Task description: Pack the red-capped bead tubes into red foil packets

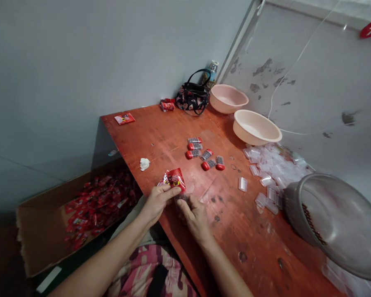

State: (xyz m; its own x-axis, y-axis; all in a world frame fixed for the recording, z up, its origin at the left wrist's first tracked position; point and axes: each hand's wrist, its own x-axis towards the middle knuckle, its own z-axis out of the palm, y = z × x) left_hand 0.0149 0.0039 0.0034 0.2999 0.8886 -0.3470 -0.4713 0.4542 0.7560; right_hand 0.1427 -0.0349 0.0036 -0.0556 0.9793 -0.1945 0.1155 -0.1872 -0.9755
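My left hand (159, 201) is closed, pinching a shiny red printed packet (177, 178) between thumb and fingers above the table's near edge. Right beside it, my right hand (195, 214) is closed at the packet's lower end. Between its thumb and fingers shows part of a small, dark-filled clear container (181, 197), mostly hidden by the fingers. Farther forward on the table lie several clear containers with red caps (195, 146) and dark contents. A crumpled white tissue (144, 164) rests to the left of the packet.
A cardboard box (37, 231) full of red packets stands below on the left. Loose clear containers (267, 165) lie heaped on the red table (231, 231) at right, beside a large grey basin (334, 185). Two pale basins (256, 130), a handbag (191, 97) and a flask (213, 72) stand behind.
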